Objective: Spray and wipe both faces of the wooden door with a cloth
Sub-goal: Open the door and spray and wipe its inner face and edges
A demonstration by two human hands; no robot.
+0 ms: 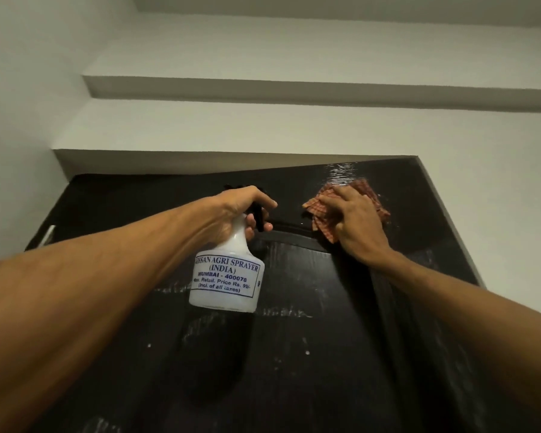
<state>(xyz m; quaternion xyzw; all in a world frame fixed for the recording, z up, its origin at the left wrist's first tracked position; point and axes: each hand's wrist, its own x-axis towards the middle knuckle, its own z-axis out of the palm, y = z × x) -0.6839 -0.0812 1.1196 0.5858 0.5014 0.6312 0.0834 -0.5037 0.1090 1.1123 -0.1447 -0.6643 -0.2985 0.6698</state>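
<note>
Head: opaque spray bottle (228, 278), contents hidden

One dark wooden door (294, 354), one white spray bottle (228, 282), one checked cloth (320, 214), two grips: left grip (238, 207), right grip (356, 220); perhaps one metal fitting (49, 234) at the door's edge.

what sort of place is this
Likely a home interior: a dark wooden door set in plain white walls, stepped white ledges above, and a white plastic spray bottle in the left hand.
</note>
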